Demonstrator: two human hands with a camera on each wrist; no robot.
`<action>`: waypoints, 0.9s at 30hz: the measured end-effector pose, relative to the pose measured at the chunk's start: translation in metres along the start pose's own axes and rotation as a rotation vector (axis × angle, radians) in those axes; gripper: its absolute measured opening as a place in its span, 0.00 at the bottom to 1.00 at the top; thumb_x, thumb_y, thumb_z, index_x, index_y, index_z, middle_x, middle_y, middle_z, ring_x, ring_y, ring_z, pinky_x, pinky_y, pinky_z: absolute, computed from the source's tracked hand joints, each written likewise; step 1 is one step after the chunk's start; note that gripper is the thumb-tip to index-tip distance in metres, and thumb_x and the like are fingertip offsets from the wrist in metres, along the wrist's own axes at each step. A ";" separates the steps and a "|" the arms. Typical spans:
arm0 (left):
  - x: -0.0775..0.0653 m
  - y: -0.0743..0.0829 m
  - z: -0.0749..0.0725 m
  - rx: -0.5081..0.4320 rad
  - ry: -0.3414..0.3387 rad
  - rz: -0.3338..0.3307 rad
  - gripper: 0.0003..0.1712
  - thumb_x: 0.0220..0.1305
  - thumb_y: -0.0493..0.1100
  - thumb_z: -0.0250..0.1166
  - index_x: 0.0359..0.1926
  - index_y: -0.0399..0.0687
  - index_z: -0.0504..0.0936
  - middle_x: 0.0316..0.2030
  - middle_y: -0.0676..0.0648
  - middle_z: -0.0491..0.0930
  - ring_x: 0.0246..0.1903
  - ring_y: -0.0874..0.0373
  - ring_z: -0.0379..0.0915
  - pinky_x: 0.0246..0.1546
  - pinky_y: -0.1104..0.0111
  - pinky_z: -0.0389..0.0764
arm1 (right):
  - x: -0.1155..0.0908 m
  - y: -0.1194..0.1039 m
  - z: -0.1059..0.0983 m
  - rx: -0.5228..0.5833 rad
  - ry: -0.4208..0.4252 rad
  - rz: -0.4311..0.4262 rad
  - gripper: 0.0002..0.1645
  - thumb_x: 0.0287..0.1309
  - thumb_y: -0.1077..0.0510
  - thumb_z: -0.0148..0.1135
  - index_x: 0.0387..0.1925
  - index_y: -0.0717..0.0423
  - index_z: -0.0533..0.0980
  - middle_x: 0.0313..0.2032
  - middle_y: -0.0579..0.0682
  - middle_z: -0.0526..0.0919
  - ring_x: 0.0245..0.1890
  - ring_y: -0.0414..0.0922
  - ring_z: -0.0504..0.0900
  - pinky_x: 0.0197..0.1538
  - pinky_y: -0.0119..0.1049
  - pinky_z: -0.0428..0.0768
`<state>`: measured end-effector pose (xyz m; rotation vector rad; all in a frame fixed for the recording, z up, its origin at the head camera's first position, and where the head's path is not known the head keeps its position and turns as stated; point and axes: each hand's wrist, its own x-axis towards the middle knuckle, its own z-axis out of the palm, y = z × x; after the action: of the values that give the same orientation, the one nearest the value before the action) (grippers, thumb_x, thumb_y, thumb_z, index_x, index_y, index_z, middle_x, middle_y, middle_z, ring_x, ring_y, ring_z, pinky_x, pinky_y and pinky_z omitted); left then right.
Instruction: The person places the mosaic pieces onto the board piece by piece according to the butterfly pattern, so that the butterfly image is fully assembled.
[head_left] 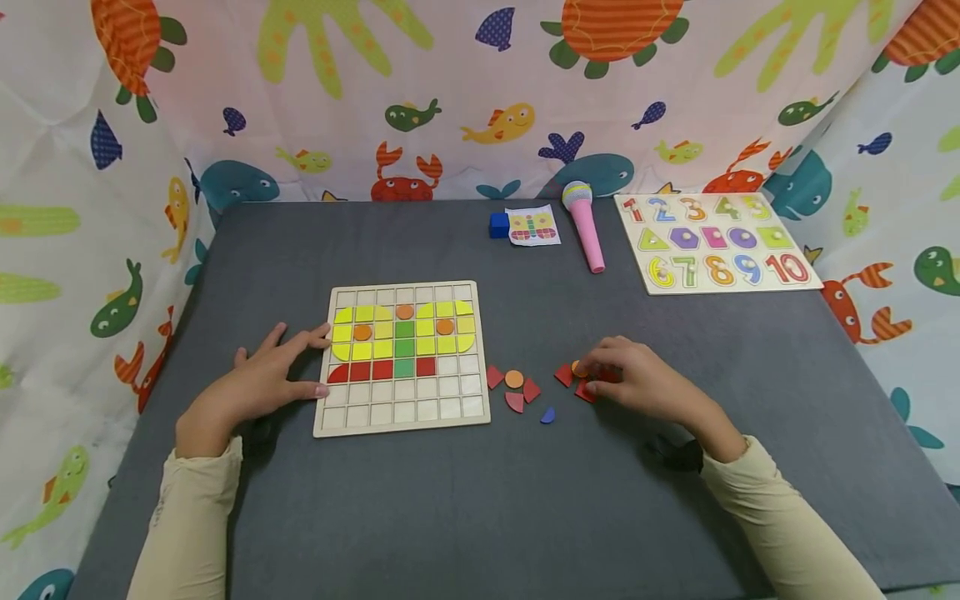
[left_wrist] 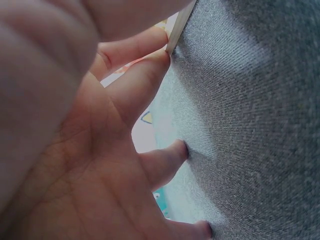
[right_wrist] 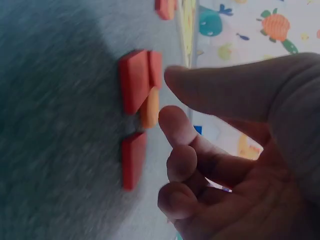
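My left hand (head_left: 258, 379) has its fingers spread, with the thumb and a fingertip at the left edge of a wooden grid board (head_left: 408, 421). Yellow, green, red and orange tiles form a pattern in its upper rows; pale squares show in the lower ones. In the left wrist view, fingertips touch the board's edge (left_wrist: 178, 30). Over a small group of pieces hovers my right hand (head_left: 637, 375), fingers bent and thumb apart from them. Nothing shows between them in the right wrist view, where red pieces (right_wrist: 134, 82) and an orange disc (right_wrist: 150, 109) lie just beyond the fingertips.
Between board and right hand lie red wedges (head_left: 531, 389), an orange disc (head_left: 513, 379) and a blue piece (head_left: 548, 415). Farther back are a blue block (head_left: 498, 225), a butterfly pattern card (head_left: 534, 227), a pink toy microphone (head_left: 587, 229) and a number puzzle board (head_left: 712, 242).
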<state>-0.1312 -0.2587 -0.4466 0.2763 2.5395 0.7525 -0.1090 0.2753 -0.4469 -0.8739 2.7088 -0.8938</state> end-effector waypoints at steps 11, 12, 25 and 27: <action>-0.001 0.002 -0.001 -0.001 0.001 -0.003 0.52 0.65 0.57 0.78 0.81 0.48 0.62 0.84 0.32 0.45 0.80 0.23 0.20 0.63 0.18 0.23 | -0.008 0.006 0.000 -0.029 -0.054 -0.001 0.15 0.59 0.67 0.79 0.46 0.51 0.87 0.44 0.46 0.78 0.47 0.48 0.73 0.48 0.46 0.76; -0.001 0.002 -0.001 0.002 0.002 -0.004 0.52 0.65 0.57 0.78 0.81 0.48 0.62 0.84 0.32 0.45 0.80 0.23 0.20 0.63 0.18 0.23 | -0.008 0.006 0.000 -0.026 -0.056 0.007 0.14 0.59 0.66 0.79 0.45 0.51 0.86 0.43 0.46 0.77 0.47 0.48 0.72 0.47 0.45 0.75; -0.001 -0.001 0.000 0.005 0.007 -0.012 0.53 0.64 0.58 0.78 0.81 0.49 0.62 0.84 0.32 0.46 0.80 0.24 0.20 0.63 0.18 0.24 | -0.006 0.001 0.009 -0.022 -0.020 -0.027 0.14 0.58 0.64 0.81 0.38 0.52 0.80 0.35 0.42 0.77 0.37 0.44 0.75 0.40 0.39 0.75; 0.000 -0.001 0.000 0.006 0.007 -0.012 0.53 0.64 0.58 0.78 0.81 0.49 0.62 0.84 0.33 0.46 0.80 0.24 0.20 0.63 0.18 0.24 | -0.006 0.000 0.010 0.007 -0.016 -0.029 0.14 0.59 0.65 0.80 0.39 0.52 0.81 0.34 0.41 0.78 0.36 0.42 0.76 0.39 0.38 0.76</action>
<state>-0.1312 -0.2595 -0.4467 0.2612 2.5478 0.7430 -0.1012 0.2735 -0.4545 -0.9173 2.6842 -0.8972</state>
